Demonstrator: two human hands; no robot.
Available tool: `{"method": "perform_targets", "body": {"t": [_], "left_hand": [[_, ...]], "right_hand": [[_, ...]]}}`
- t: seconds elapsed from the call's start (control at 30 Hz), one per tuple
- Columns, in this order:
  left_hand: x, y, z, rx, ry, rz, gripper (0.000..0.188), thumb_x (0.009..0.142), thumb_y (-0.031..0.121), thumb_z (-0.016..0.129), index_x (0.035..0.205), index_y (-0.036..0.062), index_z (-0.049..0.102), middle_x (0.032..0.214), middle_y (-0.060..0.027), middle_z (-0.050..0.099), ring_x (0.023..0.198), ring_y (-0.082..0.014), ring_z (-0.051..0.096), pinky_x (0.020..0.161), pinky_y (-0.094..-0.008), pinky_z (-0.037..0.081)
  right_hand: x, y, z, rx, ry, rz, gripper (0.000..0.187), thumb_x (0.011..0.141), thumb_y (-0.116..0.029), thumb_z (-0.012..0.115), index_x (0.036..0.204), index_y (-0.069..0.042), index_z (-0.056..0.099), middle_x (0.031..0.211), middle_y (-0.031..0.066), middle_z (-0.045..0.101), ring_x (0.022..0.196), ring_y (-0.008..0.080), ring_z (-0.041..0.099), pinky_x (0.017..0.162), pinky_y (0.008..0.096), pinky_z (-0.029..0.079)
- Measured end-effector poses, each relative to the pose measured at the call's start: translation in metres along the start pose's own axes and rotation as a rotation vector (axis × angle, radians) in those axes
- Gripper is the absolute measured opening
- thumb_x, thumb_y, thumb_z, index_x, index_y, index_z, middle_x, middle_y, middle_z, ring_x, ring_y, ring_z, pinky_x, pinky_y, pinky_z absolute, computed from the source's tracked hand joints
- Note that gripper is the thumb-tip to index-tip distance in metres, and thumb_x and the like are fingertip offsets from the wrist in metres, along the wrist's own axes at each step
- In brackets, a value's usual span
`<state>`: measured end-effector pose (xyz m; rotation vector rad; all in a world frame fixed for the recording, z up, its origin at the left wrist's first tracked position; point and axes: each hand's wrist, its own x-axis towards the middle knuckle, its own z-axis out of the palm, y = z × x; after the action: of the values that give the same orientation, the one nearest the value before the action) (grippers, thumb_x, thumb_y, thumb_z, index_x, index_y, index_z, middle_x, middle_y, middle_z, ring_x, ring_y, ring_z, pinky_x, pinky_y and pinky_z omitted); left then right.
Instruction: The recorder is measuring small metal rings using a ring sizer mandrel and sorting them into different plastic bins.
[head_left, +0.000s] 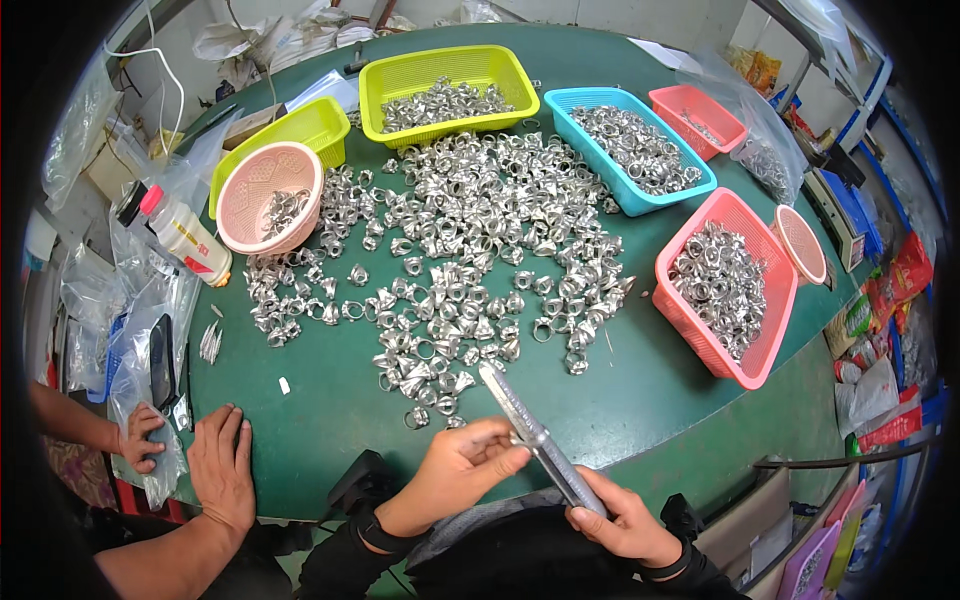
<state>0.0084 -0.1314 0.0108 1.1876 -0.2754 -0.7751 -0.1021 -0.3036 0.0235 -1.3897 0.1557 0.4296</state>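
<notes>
My right hand (pixel 625 525) is closed around the thick lower end of a grey tapered ring mandrel (pixel 572 482), which tilts up and to the left over the table's near edge. Around the middle of the mandrel sits a small silver ring (pixel 528 437), partly covered by fingers. My left hand (pixel 465 470) pinches that ring with thumb and fingertips. Just beyond the mandrel's thin tip spreads a large loose pile of silver rings (pixel 480 215) on the green table (pixel 640 420).
Baskets of rings stand around the pile: yellow-green (pixel 515 65), blue (pixel 625 200), coral (pixel 725 370) and pale pink (pixel 245 235). A pink-capped bottle (pixel 185 235) stands at left. Another person's hands (pixel 222 465) rest at the table's left edge, near a plastic bag (pixel 135 390).
</notes>
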Motion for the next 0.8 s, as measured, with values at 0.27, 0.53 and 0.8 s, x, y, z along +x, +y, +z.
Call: {"method": "perform_targets", "body": {"t": [0.27, 0.53, 0.8], "left_hand": [[-0.001, 0.016, -0.007, 0.065, -0.039, 0.200, 0.019, 0.075, 0.006, 0.053, 0.091, -0.0052, 0.050, 0.075, -0.0024, 0.048, 0.069, -0.0069, 0.044, 0.063, -0.0195, 0.038], [0.008, 0.015, 0.006, 0.445, -0.094, 0.252, 0.017, 0.071, 0.009, 0.057, 0.083, -0.0026, 0.053, 0.068, -0.0047, 0.048, 0.057, -0.0091, 0.044, 0.053, -0.0216, 0.037], [0.008, 0.002, -0.003, 0.353, -0.102, 0.222, 0.021, 0.070, 0.009, 0.059, 0.084, -0.0047, 0.051, 0.071, -0.0047, 0.048, 0.060, -0.0077, 0.046, 0.052, -0.0208, 0.038]], "right_hand": [[-0.007, 0.008, -0.011, -0.517, 0.073, -0.298, 0.040, 0.075, -0.008, 0.051, 0.112, 0.001, 0.038, 0.076, 0.0078, 0.052, 0.059, 0.0096, 0.048, 0.056, 0.0217, 0.040], [0.001, 0.002, -0.002, -0.257, 0.041, -0.136, 0.041, 0.078, -0.010, 0.047, 0.115, 0.000, 0.033, 0.081, 0.0062, 0.051, 0.060, 0.0115, 0.049, 0.056, 0.0231, 0.041], [-0.001, 0.005, 0.004, 0.237, -0.038, 0.044, 0.044, 0.082, -0.011, 0.043, 0.121, -0.003, 0.024, 0.064, -0.0014, 0.039, 0.046, 0.0012, 0.031, 0.041, 0.0138, 0.025]]}}
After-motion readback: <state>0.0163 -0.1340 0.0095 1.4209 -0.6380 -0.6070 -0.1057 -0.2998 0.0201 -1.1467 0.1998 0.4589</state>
